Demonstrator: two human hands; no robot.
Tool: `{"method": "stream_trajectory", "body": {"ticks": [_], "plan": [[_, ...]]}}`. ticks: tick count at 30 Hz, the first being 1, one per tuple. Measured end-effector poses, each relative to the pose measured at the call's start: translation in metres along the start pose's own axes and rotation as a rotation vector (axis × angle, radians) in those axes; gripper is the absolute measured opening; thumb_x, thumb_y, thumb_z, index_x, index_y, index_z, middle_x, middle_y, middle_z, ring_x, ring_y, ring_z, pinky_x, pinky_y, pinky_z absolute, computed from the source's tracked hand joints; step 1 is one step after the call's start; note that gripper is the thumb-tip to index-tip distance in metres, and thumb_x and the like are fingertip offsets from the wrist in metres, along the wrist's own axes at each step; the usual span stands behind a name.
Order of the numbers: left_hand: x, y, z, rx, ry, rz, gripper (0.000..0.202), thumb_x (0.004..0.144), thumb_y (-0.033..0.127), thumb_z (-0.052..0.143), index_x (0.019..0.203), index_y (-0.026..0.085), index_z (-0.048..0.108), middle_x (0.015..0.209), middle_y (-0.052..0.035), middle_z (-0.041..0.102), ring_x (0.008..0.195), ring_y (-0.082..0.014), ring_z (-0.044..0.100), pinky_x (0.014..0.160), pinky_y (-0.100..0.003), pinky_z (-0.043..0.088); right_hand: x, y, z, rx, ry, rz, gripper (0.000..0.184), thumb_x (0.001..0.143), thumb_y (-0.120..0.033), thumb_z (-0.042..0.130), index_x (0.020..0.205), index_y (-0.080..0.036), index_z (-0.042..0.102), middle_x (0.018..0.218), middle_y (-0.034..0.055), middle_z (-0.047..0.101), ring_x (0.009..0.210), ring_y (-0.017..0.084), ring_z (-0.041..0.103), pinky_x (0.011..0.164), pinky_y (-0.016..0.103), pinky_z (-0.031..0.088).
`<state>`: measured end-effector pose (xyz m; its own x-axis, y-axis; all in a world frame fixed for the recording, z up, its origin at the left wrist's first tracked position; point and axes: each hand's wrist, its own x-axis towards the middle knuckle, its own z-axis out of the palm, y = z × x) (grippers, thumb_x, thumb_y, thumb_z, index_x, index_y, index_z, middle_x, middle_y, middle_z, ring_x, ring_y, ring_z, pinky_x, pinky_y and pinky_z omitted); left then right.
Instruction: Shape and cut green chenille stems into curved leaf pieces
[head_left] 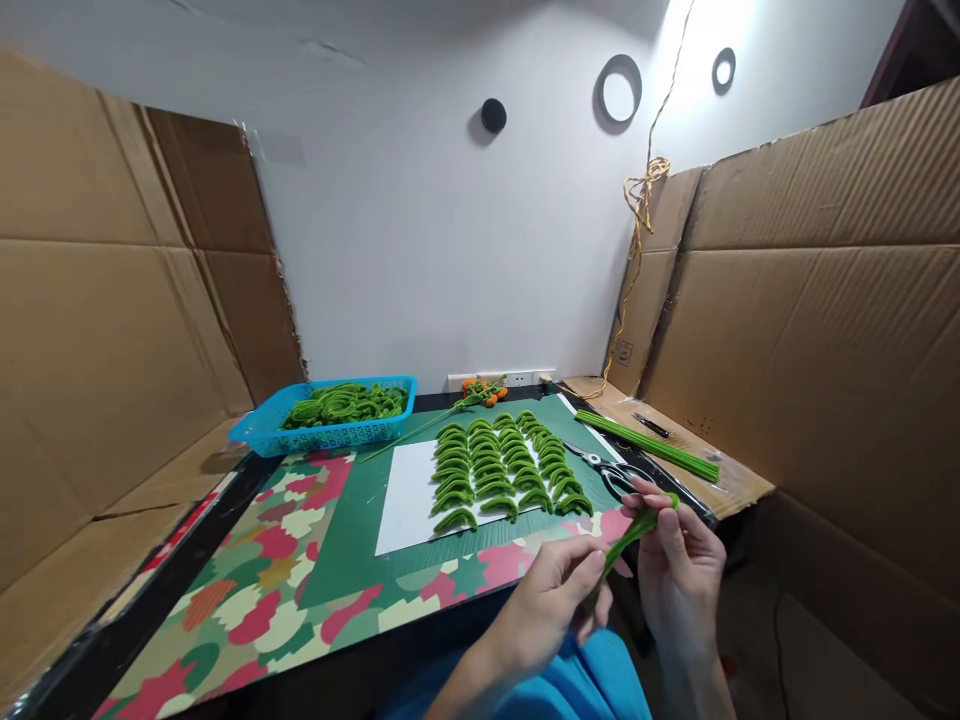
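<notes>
Between my two hands runs a small bunch of green pipe cleaners [627, 538], held over the table's front edge. My left hand [559, 598] is closed on its lower end, thumb against fingers. At the upper end, my right hand [684, 556] pinches the bunch where it bends over. Just behind my right hand lie scissors [600, 463], their handles partly hidden by its fingers. Several curved green pipe-cleaner pieces [489, 470] are laid in rows on a white sheet [401, 505] in front of me.
A blue basket [322, 437] full of green pieces stands at the back left. Straight green pipe cleaners [649, 445] lie at the right near a black-handled tool [651, 425]. Orange and green flower-like pieces [486, 391] sit at the back. Cardboard walls [817, 330] flank the table.
</notes>
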<state>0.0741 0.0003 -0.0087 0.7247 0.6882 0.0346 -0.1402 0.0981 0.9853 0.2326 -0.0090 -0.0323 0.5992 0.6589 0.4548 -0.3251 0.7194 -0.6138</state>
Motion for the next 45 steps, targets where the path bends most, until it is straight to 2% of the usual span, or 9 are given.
{"method": "stream_trajectory", "body": {"ticks": [3,5,9,17,21,26,33,39,45], "plan": [[0.002,-0.002,0.001,-0.079,0.019,-0.049,0.060,0.091,0.072,0.065,0.099,0.012,0.064,0.058,0.0057,0.050,0.042,-0.0030,0.038,0.042,-0.016,0.026,0.001,-0.003,-0.001,0.037,0.019,0.027,0.018,0.090,-0.038,0.087,0.097,-0.022,0.086,0.117,0.0113,0.082,0.081,0.019,0.081,0.080,0.032,0.067],[0.003,-0.001,-0.002,-0.112,0.105,-0.041,0.063,0.086,0.073,0.070,0.097,0.011,0.066,0.058,0.0071,0.047,0.042,-0.0021,0.037,0.041,-0.015,0.024,0.003,-0.005,0.000,0.060,0.029,0.027,0.019,0.092,-0.040,0.086,0.097,-0.022,0.086,0.119,0.0116,0.082,0.084,0.019,0.082,0.082,0.032,0.067],[0.001,0.007,-0.014,-0.045,0.316,0.116,0.056,0.082,0.064,0.081,0.102,0.013,0.068,0.065,0.0054,0.056,0.042,-0.0019,0.044,0.039,-0.014,0.026,0.005,-0.008,0.001,0.042,0.026,0.001,0.020,0.093,-0.040,0.084,0.097,-0.021,0.086,0.121,0.0139,0.081,0.089,0.021,0.083,0.084,0.032,0.066],[-0.003,0.015,-0.034,0.139,0.543,0.256,0.047,0.077,0.056,0.090,0.085,0.012,0.074,0.059,0.0024,0.062,0.044,-0.0051,0.052,0.042,-0.016,0.038,0.006,-0.004,-0.007,-0.061,0.038,0.030,0.015,0.084,-0.032,0.092,0.089,-0.019,0.085,0.111,0.0141,0.083,0.092,0.026,0.083,0.089,0.041,0.068],[-0.003,0.008,-0.040,0.196,0.528,0.207,0.049,0.078,0.058,0.088,0.084,0.012,0.073,0.065,0.0001,0.066,0.044,-0.0043,0.050,0.042,-0.016,0.034,0.007,0.003,-0.010,-0.069,0.138,0.117,0.024,0.073,-0.030,0.099,0.087,-0.017,0.084,0.099,0.0118,0.084,0.079,0.023,0.082,0.078,0.038,0.070],[-0.005,0.001,-0.043,0.210,0.501,0.205,0.040,0.087,0.053,0.081,0.090,0.016,0.067,0.056,0.0079,0.051,0.044,-0.0037,0.047,0.044,-0.014,0.032,0.008,0.008,-0.009,-0.075,0.150,0.178,0.033,0.070,-0.033,0.101,0.084,-0.014,0.079,0.094,0.0115,0.084,0.082,0.023,0.082,0.075,0.031,0.069],[-0.010,0.002,-0.043,0.256,0.428,0.156,0.040,0.086,0.052,0.083,0.096,0.015,0.074,0.069,0.0029,0.064,0.045,-0.0051,0.056,0.046,-0.016,0.042,0.010,0.004,-0.012,-0.091,0.138,0.105,0.039,0.071,-0.029,0.101,0.087,-0.016,0.068,0.088,0.0073,0.083,0.080,0.022,0.083,0.076,0.027,0.069],[-0.011,0.002,-0.042,0.332,0.388,0.127,0.042,0.091,0.056,0.076,0.098,0.015,0.078,0.083,-0.0020,0.072,0.048,-0.0051,0.059,0.047,-0.017,0.045,0.013,0.000,-0.012,-0.117,0.142,0.090,0.051,0.073,-0.032,0.100,0.111,-0.017,0.068,0.090,0.0081,0.083,0.083,0.024,0.083,0.075,0.032,0.069],[-0.010,0.004,-0.042,0.311,0.351,0.109,0.047,0.095,0.058,0.069,0.115,0.016,0.075,0.093,-0.0043,0.075,0.052,-0.0056,0.061,0.047,-0.017,0.045,0.014,-0.002,-0.010,-0.134,0.101,0.050,0.041,0.079,-0.033,0.095,0.108,-0.017,0.073,0.096,0.0102,0.083,0.087,0.026,0.082,0.080,0.041,0.069]]}}
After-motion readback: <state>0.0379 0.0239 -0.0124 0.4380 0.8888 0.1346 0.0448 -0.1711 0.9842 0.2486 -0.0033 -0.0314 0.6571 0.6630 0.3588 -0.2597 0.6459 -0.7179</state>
